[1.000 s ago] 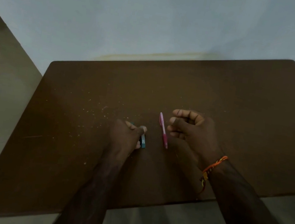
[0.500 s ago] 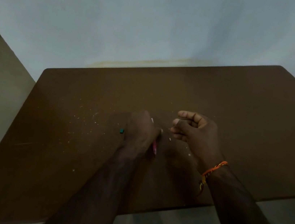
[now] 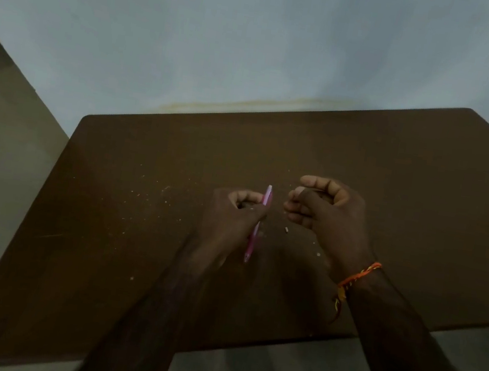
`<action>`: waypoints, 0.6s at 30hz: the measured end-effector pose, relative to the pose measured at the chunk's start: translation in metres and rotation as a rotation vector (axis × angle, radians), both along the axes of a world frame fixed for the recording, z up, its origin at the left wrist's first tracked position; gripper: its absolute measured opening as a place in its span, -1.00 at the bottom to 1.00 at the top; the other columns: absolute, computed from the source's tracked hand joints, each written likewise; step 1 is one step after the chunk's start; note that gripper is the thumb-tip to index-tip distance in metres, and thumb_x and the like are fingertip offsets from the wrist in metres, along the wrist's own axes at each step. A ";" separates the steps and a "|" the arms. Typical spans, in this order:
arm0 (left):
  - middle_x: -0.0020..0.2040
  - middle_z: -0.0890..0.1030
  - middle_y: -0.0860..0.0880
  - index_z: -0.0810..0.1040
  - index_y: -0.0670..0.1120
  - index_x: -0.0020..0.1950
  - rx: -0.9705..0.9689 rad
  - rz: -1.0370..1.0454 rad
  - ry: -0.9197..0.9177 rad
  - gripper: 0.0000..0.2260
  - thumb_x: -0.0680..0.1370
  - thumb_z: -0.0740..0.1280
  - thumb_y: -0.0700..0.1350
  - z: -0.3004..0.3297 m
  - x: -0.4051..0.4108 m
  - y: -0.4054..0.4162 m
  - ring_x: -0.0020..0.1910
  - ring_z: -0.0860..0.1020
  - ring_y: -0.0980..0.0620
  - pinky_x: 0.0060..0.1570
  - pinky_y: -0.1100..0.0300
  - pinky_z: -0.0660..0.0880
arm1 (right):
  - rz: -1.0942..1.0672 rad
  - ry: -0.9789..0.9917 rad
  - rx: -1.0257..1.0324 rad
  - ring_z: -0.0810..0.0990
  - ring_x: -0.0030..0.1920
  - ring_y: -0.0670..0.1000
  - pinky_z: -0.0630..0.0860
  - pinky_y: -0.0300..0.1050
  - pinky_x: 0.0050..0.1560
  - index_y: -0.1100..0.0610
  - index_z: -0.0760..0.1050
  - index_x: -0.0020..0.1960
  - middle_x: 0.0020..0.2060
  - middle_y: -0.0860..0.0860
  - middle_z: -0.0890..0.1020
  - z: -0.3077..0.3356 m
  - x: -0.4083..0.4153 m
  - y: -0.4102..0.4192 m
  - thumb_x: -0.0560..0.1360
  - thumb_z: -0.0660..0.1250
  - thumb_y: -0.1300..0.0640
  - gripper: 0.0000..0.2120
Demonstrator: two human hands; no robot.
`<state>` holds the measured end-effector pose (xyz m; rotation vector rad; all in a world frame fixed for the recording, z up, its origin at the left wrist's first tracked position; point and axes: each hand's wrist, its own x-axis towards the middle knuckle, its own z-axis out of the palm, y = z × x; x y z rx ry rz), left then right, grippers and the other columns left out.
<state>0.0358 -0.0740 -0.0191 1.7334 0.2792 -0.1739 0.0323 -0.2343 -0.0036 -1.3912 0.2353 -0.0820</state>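
Note:
My left hand (image 3: 232, 215) grips a pink pen (image 3: 266, 198) around its middle and holds it just above the brown table (image 3: 395, 175). The pen runs from near to far, its far end sticking up past my fingers and its near end showing below my palm. My right hand (image 3: 326, 219) hovers just to the right of the pen, fingers loosely curled, with nothing visible in it. An orange thread band (image 3: 356, 276) circles the right wrist.
Small pale crumbs (image 3: 141, 194) are scattered over the table left of my hands, and a few white bits (image 3: 286, 230) lie between them. A pale wall rises behind the table's far edge. Floor shows to the left and in front.
My left hand let go of a small teal thing, moved right to the pink pen, gripped it and lifted it. The teal thing is out of sight now. My right hand stayed curled in place.

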 end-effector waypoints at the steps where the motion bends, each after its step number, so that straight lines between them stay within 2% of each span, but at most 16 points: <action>1: -0.28 0.74 -0.02 0.69 0.00 -0.03 -0.031 0.000 0.004 -0.84 0.53 0.43 -0.25 0.002 -0.006 0.003 -0.38 0.70 0.09 -0.30 0.13 0.68 | -0.003 -0.019 0.015 0.71 -0.19 0.16 0.67 0.04 -0.16 0.24 0.55 0.07 -0.17 0.22 0.70 0.004 -0.001 0.002 0.50 0.38 0.33 -0.85; 3: -0.24 0.76 -0.01 0.70 0.02 -0.03 -0.101 -0.014 0.012 -0.80 0.53 0.42 -0.29 0.002 -0.016 0.008 -0.32 0.71 0.07 -0.28 0.18 0.64 | 0.002 -0.062 0.048 0.72 -0.19 0.16 0.68 -0.01 -0.20 0.25 0.55 0.07 -0.18 0.22 0.70 0.011 -0.004 0.006 0.51 0.38 0.33 -0.86; 6: -0.20 0.78 -0.04 0.73 0.04 -0.07 -0.196 -0.068 0.003 -0.73 0.53 0.41 -0.34 -0.001 -0.024 0.011 -0.21 0.72 -0.01 -0.20 0.13 0.66 | 0.001 -0.126 0.061 0.73 -0.19 0.15 0.65 -0.08 -0.24 0.25 0.55 0.08 -0.17 0.22 0.69 0.017 -0.006 0.013 0.52 0.38 0.34 -0.86; 10: -0.22 0.77 -0.05 0.78 0.09 -0.14 -0.267 -0.108 -0.010 -0.67 0.53 0.41 -0.35 -0.004 -0.027 0.014 -0.21 0.72 0.01 -0.20 0.17 0.67 | 0.006 -0.139 0.048 0.73 -0.17 0.15 0.65 -0.06 -0.23 0.23 0.56 0.07 -0.19 0.18 0.70 0.018 -0.004 0.017 0.53 0.38 0.33 -0.87; 14: -0.22 0.77 -0.07 0.78 0.02 -0.08 -0.337 -0.114 -0.009 -0.70 0.54 0.39 -0.36 -0.007 -0.028 0.013 -0.23 0.72 0.04 -0.25 0.21 0.65 | 0.070 -0.100 0.010 0.74 -0.17 0.13 0.64 -0.06 -0.22 0.22 0.58 0.05 -0.19 0.17 0.71 0.012 -0.001 0.016 0.51 0.40 0.32 -0.87; 18: -0.18 0.77 -0.07 0.75 -0.02 0.02 -0.345 -0.115 -0.030 -0.73 0.54 0.39 -0.36 -0.006 -0.026 0.017 -0.20 0.72 0.05 -0.19 0.22 0.64 | 0.094 -0.091 0.001 0.74 -0.20 0.09 0.64 -0.07 -0.23 0.19 0.60 0.05 -0.20 0.14 0.72 0.009 -0.001 0.018 0.50 0.41 0.29 -0.86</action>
